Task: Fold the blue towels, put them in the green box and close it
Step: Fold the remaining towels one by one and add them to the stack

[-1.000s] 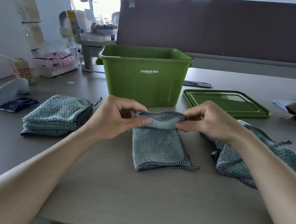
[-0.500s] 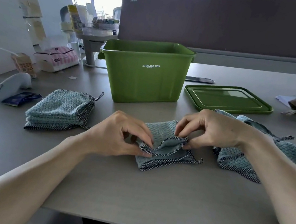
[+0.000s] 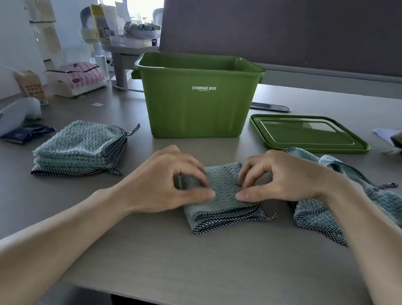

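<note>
On the grey desk [image 3: 205, 268], close by, lies a small folded blue towel with a checked edge [image 3: 224, 199]. The left hand [image 3: 173, 182] pinches its left side with curled fingers. The right hand [image 3: 281, 178] pinches its right side. A pile of folded blue towels [image 3: 80, 149] sits to the left. Loose blue towels [image 3: 371, 208] lie to the right. Behind stands the open green plastic box [image 3: 196, 105], its flat green lid [image 3: 307, 133] on the desk beside it.

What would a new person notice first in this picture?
The open green box stands at the centre, its lid lying flat to its right. In front of it, the left hand and right hand hold a folded blue towel. A folded stack lies to the left, loose towels to the right.
</note>
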A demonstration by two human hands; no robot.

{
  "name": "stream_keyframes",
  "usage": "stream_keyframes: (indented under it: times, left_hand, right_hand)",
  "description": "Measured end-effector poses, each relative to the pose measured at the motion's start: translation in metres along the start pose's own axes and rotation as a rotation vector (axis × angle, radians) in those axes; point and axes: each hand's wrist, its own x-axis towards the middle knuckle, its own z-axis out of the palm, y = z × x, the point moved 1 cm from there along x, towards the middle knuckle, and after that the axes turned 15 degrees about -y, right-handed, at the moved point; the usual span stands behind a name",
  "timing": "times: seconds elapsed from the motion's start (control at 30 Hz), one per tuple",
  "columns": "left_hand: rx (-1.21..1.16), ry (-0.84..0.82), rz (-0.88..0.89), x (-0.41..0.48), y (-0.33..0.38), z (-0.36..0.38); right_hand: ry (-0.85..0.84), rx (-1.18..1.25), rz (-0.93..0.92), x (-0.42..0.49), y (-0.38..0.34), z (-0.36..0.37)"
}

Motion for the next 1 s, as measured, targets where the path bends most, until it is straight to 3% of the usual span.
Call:
stream_keyframes:
  times: [0.17, 0.37, 0.57, 0.7, 0.83, 0.93, 1.0]
  left_hand:
    - [0.149, -0.186, -0.118, -0.002, 0.005, 0.003]
    - [0.134, -0.456, -0.191, -0.003, 0.001, 0.008]
    - [0.220, -0.614, -0.309, 0.001, -0.004, 0.007]
    - [0.171, -0.529, -0.305, 0.001, -0.004, 0.006]
    - [-0.117, -0.214, -0.433, 0.010, -0.005, -0.001]
    - [-0.181, -0.156, -0.433, 0.018, -0.007, 0.001]
    - [-0.391, -0.106, -0.396, 0.018, -0.006, 0.001]
  right_hand:
    - [0.072, -0.092, 0.057, 0.007, 0.002, 0.004]
    - [-0.195, -0.139, 0.058, 0.010, 0.001, 0.013]
    - [-0.337, -0.208, 0.176, 0.008, 0.001, 0.013]
    - [-0.352, -0.260, 0.227, 0.009, 0.001, 0.014]
    - [-0.360, -0.277, 0.255, 0.012, 0.001, 0.016]
    - [-0.357, -0.258, 0.256, 0.013, 0.001, 0.017]
    - [-0.348, -0.245, 0.254, 0.012, 0.001, 0.017]
